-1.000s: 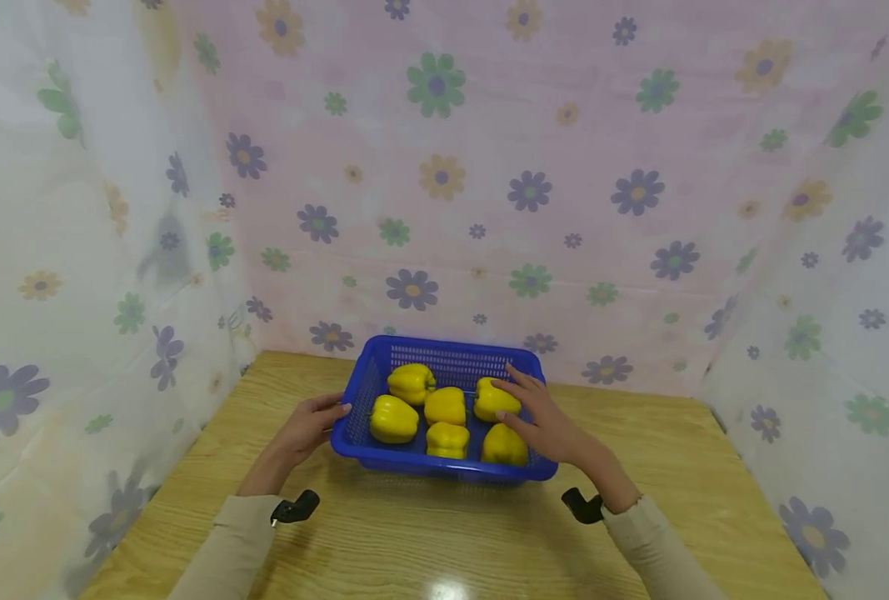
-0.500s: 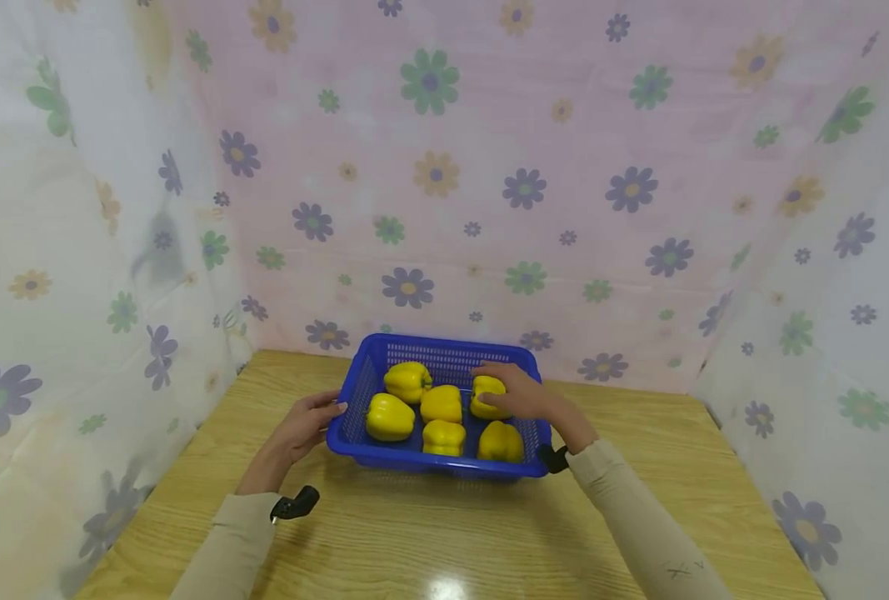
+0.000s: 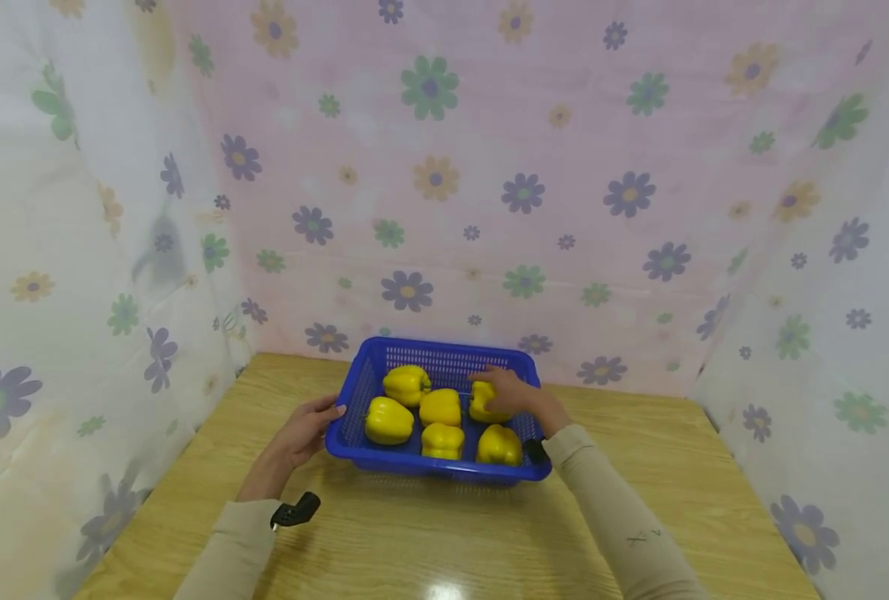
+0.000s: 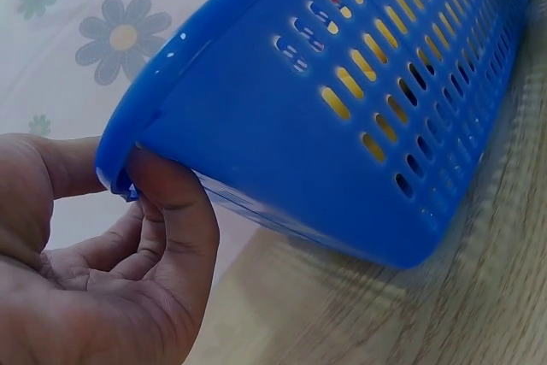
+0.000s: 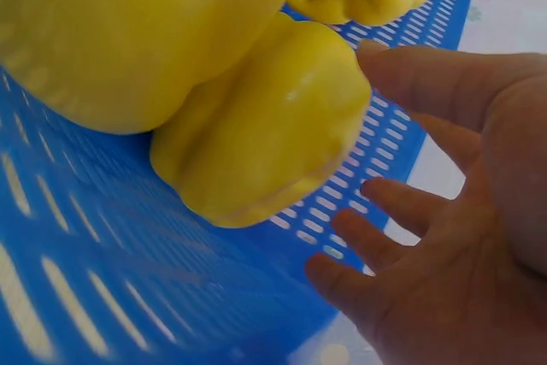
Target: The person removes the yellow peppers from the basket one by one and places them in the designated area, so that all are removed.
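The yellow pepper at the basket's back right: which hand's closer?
Right. The right hand is at that pepper, partly hiding it; the left hand holds the basket's left rim, farther away.

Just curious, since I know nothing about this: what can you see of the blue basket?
The blue basket is rectangular, open-topped and plastic-looking, with a smooth rim and slotted walls. It stands upright on the wooden table, turned slightly, six yellow peppers inside. The left hand pinches its left rim; whether the right hand, at one pepper, also touches it is unclear.
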Demonstrator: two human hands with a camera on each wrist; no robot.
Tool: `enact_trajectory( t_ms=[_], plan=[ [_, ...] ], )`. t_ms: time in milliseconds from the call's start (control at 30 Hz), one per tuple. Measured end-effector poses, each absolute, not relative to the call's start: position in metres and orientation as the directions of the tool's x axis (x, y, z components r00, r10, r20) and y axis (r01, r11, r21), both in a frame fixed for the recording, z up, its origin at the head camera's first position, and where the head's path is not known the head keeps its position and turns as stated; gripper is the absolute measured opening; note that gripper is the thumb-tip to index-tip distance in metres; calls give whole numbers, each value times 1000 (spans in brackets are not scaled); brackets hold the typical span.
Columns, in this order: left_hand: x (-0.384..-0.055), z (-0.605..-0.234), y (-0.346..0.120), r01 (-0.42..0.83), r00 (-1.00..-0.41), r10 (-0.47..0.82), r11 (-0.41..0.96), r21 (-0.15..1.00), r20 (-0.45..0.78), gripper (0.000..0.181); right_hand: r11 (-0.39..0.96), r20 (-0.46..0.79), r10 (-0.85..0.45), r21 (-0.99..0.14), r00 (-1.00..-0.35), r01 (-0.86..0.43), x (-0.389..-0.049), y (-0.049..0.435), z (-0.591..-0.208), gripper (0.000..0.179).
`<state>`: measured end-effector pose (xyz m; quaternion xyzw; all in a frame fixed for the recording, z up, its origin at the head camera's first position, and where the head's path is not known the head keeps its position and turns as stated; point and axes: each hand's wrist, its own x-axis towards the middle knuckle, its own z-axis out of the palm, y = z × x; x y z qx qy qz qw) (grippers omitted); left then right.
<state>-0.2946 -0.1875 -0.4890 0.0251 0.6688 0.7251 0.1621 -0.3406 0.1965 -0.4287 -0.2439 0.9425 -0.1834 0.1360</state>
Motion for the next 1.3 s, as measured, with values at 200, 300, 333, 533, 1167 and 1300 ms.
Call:
enact_trajectory(
  t_ms=[200,300,333,533,1167,1300],
  plan=[
    [-293,-492,-184,-198,-951,254,-63,978,-176,62,856,-233,-436,-406,-869,-320,-344,195,-438,61],
    [-291,-492,-182,-200,-955,234,-65,978,-180,62,855,-233,-441,-403,-867,-327,-344,194,-442,62],
    [-291,-492,-182,-200,-957,229,-66,978,-180,62,853,-227,-449,-399,-865,-338,-343,194,-443,62],
    [-285,-491,-181,-197,-962,212,-90,976,-174,62,850,-201,-458,-383,-866,-361,-342,192,-450,62],
    [-285,-494,-182,-176,-964,221,-116,978,-148,62,843,-204,-443,-427,-873,-328,-342,190,-456,63],
    [-288,-493,-182,-173,-960,241,-98,980,-145,61,843,-202,-440,-427,-875,-326,-341,190,-456,62]
  ],
)
